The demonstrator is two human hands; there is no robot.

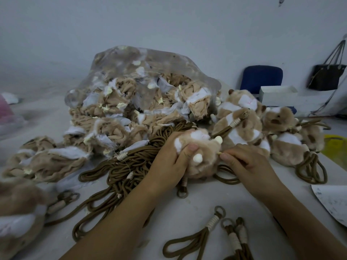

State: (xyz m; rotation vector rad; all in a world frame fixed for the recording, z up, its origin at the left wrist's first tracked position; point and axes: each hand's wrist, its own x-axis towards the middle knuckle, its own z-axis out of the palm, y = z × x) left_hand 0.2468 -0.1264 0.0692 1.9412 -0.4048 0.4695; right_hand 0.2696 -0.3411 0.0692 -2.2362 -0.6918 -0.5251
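many brown looped cords (129,166) are lying left, a clear plastic bag of plush skins (142,81) far behind. left hand (169,162) is gripping a tan-and-white plush toy (202,156) near centre; right hand (249,164) is pinching its right edge.

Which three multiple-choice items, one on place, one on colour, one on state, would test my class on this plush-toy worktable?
1. Where is the clear bag of plush skins? A on the table; B on the chair; C on the floor.
2. What colour are the cords? A red; B brown; C white.
3. What is the left hand doing? A lying flat; B holding scissors; C gripping a plush toy.
Answers: 1 A, the bag rests on the tabletop; 2 B, every loop is brown; 3 C, its thumb and fingers curl round the toy.
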